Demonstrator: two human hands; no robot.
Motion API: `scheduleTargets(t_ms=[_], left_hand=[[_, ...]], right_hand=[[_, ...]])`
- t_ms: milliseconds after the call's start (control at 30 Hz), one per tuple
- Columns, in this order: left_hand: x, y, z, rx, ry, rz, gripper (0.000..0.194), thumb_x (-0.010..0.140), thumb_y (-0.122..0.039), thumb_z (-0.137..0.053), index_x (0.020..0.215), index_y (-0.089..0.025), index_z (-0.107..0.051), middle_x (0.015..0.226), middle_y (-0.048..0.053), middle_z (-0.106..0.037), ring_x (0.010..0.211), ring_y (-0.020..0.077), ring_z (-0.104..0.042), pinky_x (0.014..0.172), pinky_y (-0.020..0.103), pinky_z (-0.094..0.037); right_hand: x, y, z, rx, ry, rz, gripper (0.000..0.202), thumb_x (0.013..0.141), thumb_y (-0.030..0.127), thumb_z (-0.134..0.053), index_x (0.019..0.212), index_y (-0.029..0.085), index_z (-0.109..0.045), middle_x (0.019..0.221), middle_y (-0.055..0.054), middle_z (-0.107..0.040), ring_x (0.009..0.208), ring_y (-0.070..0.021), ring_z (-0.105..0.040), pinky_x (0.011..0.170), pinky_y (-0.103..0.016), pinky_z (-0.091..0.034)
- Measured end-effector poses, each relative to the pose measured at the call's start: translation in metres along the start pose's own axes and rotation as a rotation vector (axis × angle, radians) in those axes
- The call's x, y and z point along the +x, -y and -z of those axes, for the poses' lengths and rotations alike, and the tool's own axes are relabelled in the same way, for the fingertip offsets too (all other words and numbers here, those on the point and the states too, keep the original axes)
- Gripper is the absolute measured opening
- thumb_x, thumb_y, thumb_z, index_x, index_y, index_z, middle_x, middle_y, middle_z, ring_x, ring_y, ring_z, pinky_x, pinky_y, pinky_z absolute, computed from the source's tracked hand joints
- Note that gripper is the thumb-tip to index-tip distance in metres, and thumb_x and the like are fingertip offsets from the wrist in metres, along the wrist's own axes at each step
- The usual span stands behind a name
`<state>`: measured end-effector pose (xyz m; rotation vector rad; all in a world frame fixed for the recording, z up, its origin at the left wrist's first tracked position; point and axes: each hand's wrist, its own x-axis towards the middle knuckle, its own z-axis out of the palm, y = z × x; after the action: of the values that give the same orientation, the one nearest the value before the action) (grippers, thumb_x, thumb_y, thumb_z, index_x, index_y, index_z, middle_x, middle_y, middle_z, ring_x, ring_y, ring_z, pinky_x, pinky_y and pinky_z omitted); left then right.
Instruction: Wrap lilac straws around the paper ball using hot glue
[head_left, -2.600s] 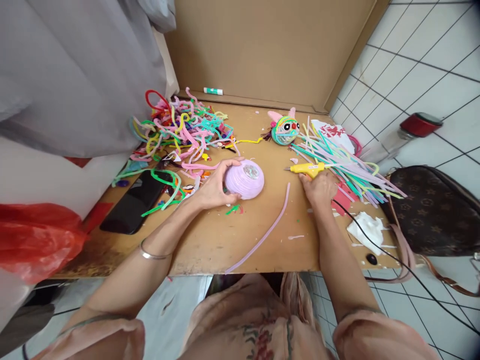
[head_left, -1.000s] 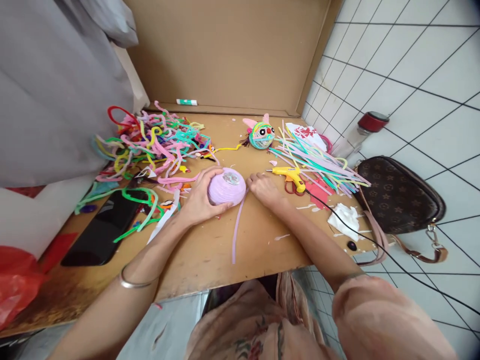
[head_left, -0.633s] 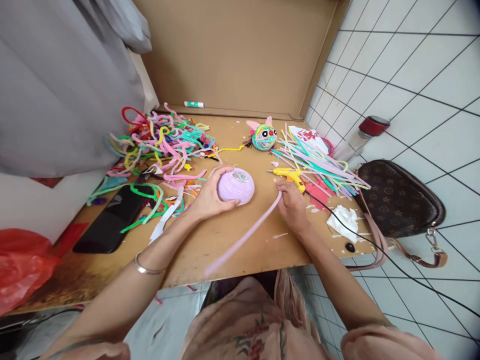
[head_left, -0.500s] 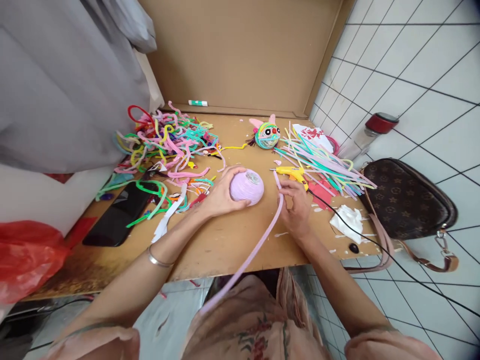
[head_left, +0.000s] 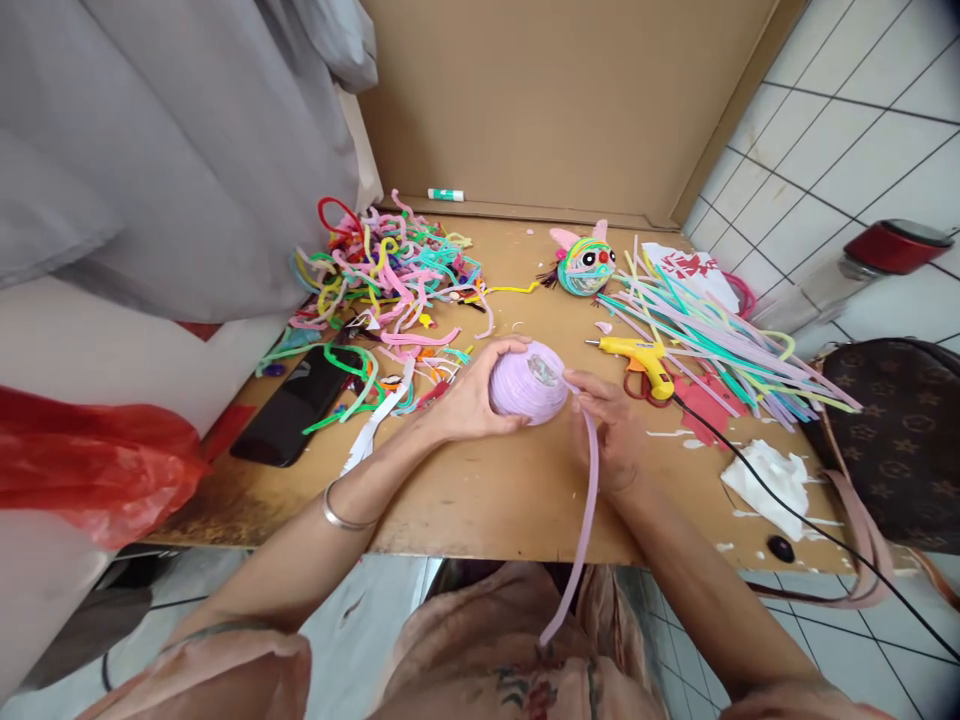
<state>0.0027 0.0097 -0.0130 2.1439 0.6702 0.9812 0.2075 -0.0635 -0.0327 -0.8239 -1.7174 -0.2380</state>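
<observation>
Currently lilac strand-wrapped ball (head_left: 521, 392), rounded, ridged, glossy patch (head_left: 545, 371) uncovered, at middle of desk (head_left: 480, 500); left hand (head_left: 471, 398) gripping it, fingers curved; right hand (head_left: 611, 432) fingers pinching fuzzy lilac pipe cleaner (head_left: 589, 490).

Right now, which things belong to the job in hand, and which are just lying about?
Job:
- lilac-wrapped ball in left fingers
- lilac pipe cleaner in right fingers
- probably yellow glue gun

Lying about, seemingly:
- black smartphone
- monogrammed handbag
- red-lidded bottle
</observation>
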Motion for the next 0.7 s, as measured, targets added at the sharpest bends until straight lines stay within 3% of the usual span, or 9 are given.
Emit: scheduleTargets(t_ms=[300,500,700], left_hand=[[-0.001,-0.003,0.002,-0.004,0.022,-0.030,0.077,0.062,-0.026,-0.081,0.128,-0.025,-0.041,0.149,0.017,-0.051,0.141,0.0352,-0.051,0.119,0.057,-0.039],[-0.001,-0.005,0.004,0.054,0.041,-0.050,0.073,0.064,-0.028,-0.079,0.128,-0.026,-0.043,0.147,0.016,-0.051,0.141,0.0359,-0.050,0.118,0.058,-0.039],[-0.001,-0.006,0.004,0.097,0.042,-0.040,0.075,0.065,-0.028,-0.080,0.131,-0.026,-0.043,0.147,0.016,-0.051,0.141,0.0363,-0.050,0.119,0.059,-0.038]], right_hand=[[-0.001,0.003,-0.002,-0.059,0.016,0.163,0.036,0.090,0.005,-0.062,0.121,0.022,-0.057,0.123,-0.012,-0.076,0.112,-0.0211,-0.075,0.082,-0.032,-0.067],[0.003,0.005,0.000,-0.094,0.028,0.185,0.022,0.094,0.010,-0.059,0.110,0.024,-0.059,0.116,-0.011,-0.078,0.107,-0.0206,-0.077,0.075,-0.033,-0.070],[0.007,0.006,0.000,-0.063,0.054,0.203,0.017,0.093,0.008,-0.059,0.104,0.021,-0.059,0.111,-0.012,-0.079,0.107,-0.0201,-0.076,0.079,-0.034,-0.070]])
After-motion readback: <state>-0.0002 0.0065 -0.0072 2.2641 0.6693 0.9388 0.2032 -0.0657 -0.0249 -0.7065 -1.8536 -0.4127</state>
